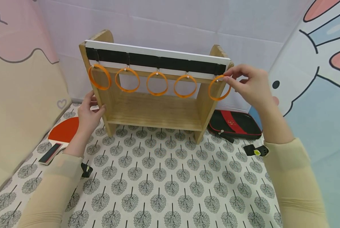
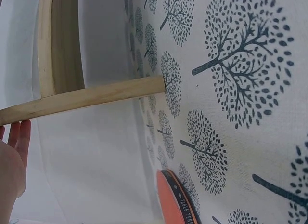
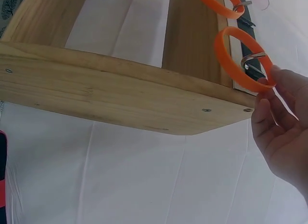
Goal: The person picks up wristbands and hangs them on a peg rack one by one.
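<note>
A wooden rack (image 1: 155, 110) stands on the table, with a black-and-white strip (image 1: 172, 63) across its upper front. Several orange rings hang from small metal hooks along the strip. At the far right end, my right hand (image 1: 250, 82) pinches the rim of the last orange ring (image 3: 224, 53) between thumb and fingertips. That ring loops around its hook (image 3: 252, 58). My left hand (image 1: 90, 112) holds the rack's left side panel (image 2: 103, 95), fingers against its outer face and thumb at its front edge; the thumb is hidden in the left wrist view.
A red table tennis paddle (image 1: 64, 129) lies left of the rack, partly behind my left forearm. At the right lies a black case (image 1: 244, 125) with a red stripe. A tree-print cloth (image 1: 158, 177) covers the table, and printed curtains (image 1: 21, 79) surround it.
</note>
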Action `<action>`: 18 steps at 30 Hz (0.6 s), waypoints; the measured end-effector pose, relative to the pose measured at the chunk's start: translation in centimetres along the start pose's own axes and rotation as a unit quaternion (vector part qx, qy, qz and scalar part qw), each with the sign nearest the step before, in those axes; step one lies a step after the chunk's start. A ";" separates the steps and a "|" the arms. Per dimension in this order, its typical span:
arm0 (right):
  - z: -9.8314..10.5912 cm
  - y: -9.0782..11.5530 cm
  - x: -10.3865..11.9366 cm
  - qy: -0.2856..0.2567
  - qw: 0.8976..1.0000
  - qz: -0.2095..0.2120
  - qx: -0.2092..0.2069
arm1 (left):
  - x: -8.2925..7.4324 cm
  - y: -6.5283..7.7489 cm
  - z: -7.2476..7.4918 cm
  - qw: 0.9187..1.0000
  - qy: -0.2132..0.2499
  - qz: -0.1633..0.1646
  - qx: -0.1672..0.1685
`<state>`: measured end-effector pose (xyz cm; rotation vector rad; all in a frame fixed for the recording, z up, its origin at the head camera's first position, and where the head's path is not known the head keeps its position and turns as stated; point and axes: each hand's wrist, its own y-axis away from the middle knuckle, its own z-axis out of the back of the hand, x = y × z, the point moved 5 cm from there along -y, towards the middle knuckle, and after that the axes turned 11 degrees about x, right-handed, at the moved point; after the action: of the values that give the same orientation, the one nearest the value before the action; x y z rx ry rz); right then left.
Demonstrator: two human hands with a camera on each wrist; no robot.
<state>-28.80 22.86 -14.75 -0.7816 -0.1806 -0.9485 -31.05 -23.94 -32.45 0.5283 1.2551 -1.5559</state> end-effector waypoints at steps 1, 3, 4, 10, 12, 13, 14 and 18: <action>-0.1 -0.1 0.0 0.002 1.000 0.002 -0.001 | 0.4 -0.1 0.0 1.000 -0.002 0.002 -0.001; -0.2 -0.2 -0.1 0.006 1.000 0.003 -0.001 | 1.3 -0.4 0.0 1.000 -0.003 0.003 -0.003; -0.4 -0.2 -0.1 0.010 1.000 0.006 0.000 | 1.7 -0.5 -0.1 1.000 -0.004 0.005 -0.004; -1.2 -0.2 -0.3 0.023 0.999 0.026 0.013 | 3.1 -0.9 -0.2 1.000 -0.017 0.003 -0.013; -1.4 0.0 -0.4 0.023 0.999 0.027 0.012 | 3.1 -0.9 -0.2 1.000 -0.016 -0.002 -0.013; -1.5 0.1 -0.5 0.022 0.999 0.027 0.011 | 3.1 -0.9 -0.2 1.000 -0.015 -0.003 -0.012; -1.6 0.2 -0.5 0.023 0.999 0.027 0.009 | 3.1 -1.0 -0.2 1.000 -0.014 -0.004 -0.012; -1.6 0.5 -0.6 0.021 1.000 0.019 0.006 | 3.1 -1.0 -0.3 1.000 -0.017 -0.004 -0.011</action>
<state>-29.06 22.30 -16.45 -0.7509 -0.1333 -0.9263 -33.20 -25.07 -34.59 0.4805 1.2483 -1.5494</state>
